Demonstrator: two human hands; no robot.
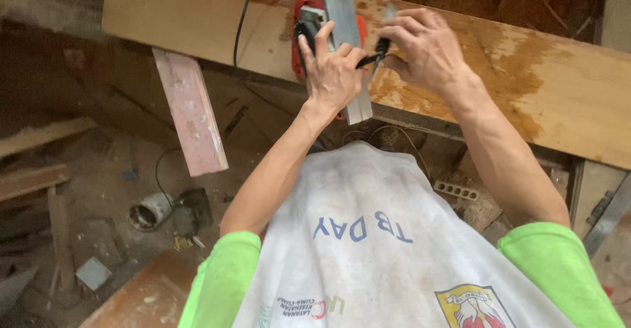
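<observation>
A red electric planer (328, 19) lies upside down on a wide plywood board (565, 85), its grey metal sole facing up. My left hand (334, 71) grips the planer's body at its near side. My right hand (424, 46) is closed on a small black-handled tool (373, 55) whose tip meets the planer's sole between the two hands. The planer's black cord (242, 22) runs off over the board's left part.
A pinkish plank (192, 112) leans under the board at the left. On the dirty floor below lie a round metal can (148, 211), wood scraps and a wooden bench (33, 180). A white perforated strip (456, 190) lies near my right forearm.
</observation>
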